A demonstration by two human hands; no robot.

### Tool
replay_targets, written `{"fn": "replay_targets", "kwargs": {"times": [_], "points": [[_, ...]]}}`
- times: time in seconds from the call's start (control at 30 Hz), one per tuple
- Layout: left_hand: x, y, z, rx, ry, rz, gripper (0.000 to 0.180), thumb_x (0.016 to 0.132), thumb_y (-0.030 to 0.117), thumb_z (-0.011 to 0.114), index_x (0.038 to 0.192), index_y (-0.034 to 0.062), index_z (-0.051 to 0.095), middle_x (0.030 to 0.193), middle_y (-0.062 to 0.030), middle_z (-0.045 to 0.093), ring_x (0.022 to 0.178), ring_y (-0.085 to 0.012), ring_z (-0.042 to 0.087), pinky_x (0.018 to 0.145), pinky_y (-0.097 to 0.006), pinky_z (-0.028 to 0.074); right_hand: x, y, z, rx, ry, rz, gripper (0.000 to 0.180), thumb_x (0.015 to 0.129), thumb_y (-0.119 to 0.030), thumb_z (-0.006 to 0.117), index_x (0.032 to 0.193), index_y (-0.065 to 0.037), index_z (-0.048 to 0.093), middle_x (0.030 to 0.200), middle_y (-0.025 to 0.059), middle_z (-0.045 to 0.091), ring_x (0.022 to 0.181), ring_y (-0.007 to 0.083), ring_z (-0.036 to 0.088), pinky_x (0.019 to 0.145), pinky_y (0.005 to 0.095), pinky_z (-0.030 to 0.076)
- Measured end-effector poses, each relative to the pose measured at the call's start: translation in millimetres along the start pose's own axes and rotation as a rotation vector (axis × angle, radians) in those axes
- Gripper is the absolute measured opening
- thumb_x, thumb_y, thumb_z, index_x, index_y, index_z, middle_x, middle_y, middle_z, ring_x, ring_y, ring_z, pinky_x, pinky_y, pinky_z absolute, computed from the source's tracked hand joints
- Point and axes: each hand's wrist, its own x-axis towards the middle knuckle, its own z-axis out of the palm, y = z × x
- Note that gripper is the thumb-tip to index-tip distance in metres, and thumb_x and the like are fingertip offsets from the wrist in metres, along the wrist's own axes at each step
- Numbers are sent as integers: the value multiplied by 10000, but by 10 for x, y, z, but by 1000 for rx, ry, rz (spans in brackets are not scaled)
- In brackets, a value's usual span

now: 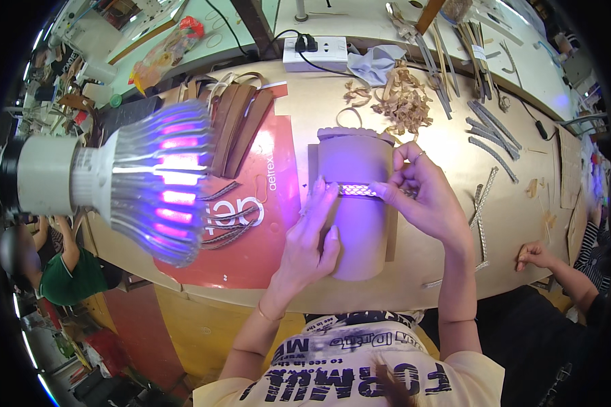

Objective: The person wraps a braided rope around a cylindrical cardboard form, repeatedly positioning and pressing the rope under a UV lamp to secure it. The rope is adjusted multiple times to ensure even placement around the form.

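While the braided strip (pixel 357 190) lies across the tan cylindrical form (pixel 362 245), my left hand (pixel 307 245), fingers extended, touches its nine-o'clock end; my right hand (pixel 428 202) pinches it at three o'clock. Best keep it flat, square, evenly taut.

At the centre, two hands of one person are seen, a left hand (pixel 310 241) and a right hand (pixel 424 193), with one cylinder (pixel 360 237) and one braided strip (pixel 355 190) across it. One bulb (pixel 159 183) is shown at nine o'clock, one power strip (pixel 319 54) at twelve, one grey cloth (pixel 377 64) at one. Just past three, one co-worker's hand (pixel 534 256) is seen.
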Motion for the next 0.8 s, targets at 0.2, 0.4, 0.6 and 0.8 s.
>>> {"fn": "replay_targets", "kwargs": {"times": [0.2,0.4,0.6,0.8], "points": [[17,57,-51,113,-115,18,587,810,70,548,1394,123,526,1488,-354,300,1313,-503,421,1058,-488,409,4,130,26,64,19,-28,291,847,-117,745,918,-51,470,653,5,525,594,71,463,558,241,406],[16,144,-73,106,-166,-140,583,808,69,554,1388,124,531,1493,-346,301,1288,-485,463,1043,-470,427,-34,311,-44,-8,12,107,225,856,-142,756,834,-41,556,714,-37,547,653,16,463,598,184,379],[10,161,-69,40,-148,-189,530,836,70,544,1366,83,539,1491,-331,325,1303,-463,461,1028,-446,444,-112,536,-83,115,60,59,288,860,-247,750,782,18,666,635,29,599,577,60,488,536,241,402],[11,123,-33,174,-41,-33,469,889,65,484,1353,15,530,1498,-339,305,1335,-455,427,1065,-454,396,-69,415,-52,155,39,93,300,897,-261,711,804,20,664,649,26,607,576,61,477,535,248,402]]}}
